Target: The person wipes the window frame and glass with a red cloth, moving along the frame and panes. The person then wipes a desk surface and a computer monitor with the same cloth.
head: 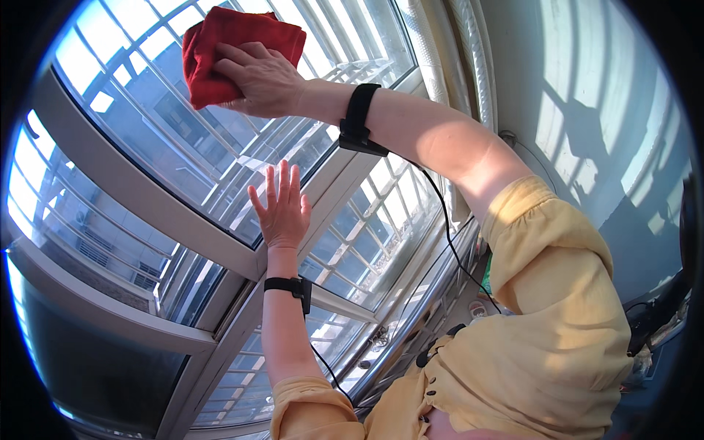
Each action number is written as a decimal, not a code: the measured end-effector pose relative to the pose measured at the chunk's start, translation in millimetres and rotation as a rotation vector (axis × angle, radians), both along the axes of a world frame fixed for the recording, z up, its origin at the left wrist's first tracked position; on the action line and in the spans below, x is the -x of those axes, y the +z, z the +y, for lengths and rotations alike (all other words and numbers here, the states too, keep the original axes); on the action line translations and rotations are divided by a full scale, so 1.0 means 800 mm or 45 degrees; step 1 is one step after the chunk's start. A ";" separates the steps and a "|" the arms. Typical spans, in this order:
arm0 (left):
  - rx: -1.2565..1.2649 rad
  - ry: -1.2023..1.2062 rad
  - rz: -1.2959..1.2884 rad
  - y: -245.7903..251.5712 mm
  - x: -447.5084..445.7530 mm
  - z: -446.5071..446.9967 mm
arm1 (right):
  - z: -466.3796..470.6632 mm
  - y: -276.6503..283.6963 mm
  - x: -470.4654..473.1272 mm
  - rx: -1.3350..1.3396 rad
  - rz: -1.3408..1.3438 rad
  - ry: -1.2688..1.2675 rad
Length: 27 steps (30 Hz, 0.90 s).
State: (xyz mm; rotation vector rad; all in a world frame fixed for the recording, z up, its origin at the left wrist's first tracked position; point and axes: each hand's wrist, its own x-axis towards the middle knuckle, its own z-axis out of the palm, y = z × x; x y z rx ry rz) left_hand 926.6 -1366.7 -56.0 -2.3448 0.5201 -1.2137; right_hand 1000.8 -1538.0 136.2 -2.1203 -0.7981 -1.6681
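My right hand [261,80] lies over a folded red cloth [247,33], its fingers spread across the fabric. The cloth is against or very close to the upper window pane [181,126], and part of it is hidden beneath the hand. Lower down, my left hand [283,214] is raised with fingers apart and holds nothing. It appears over the corner where the pane meets the white window frame [330,176]; whether the palm touches is hard to tell. Black straps with small devices circle both forearms.
White security bars [220,187] stand outside the glass. A light curtain [440,66] hangs along the window's right side. Below runs a shiny metal rail [390,346]. Black cables [448,231] trail from both wrist straps. A pale wall [583,110] carries shadows at right.
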 end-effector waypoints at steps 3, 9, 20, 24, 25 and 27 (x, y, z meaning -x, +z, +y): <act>0.209 -0.232 -0.024 0.023 0.013 -0.019 | -0.017 -0.014 -0.005 0.059 -0.093 0.086; 0.523 -0.761 -0.329 0.182 -0.033 -0.118 | -0.083 0.001 -0.041 0.439 -0.017 0.203; 0.139 0.259 -0.470 0.208 -0.097 -0.165 | -0.438 0.018 -0.211 0.253 0.384 -0.842; 0.066 0.093 -0.484 0.223 -0.107 -0.157 | -0.563 0.021 -0.245 -0.049 0.177 -0.627; 0.077 0.133 -0.433 0.227 -0.110 -0.160 | -0.578 0.023 -0.252 -0.038 0.054 -0.707; 0.110 -0.013 -0.482 0.241 -0.127 -0.178 | -0.589 0.024 -0.261 -0.066 0.045 -0.732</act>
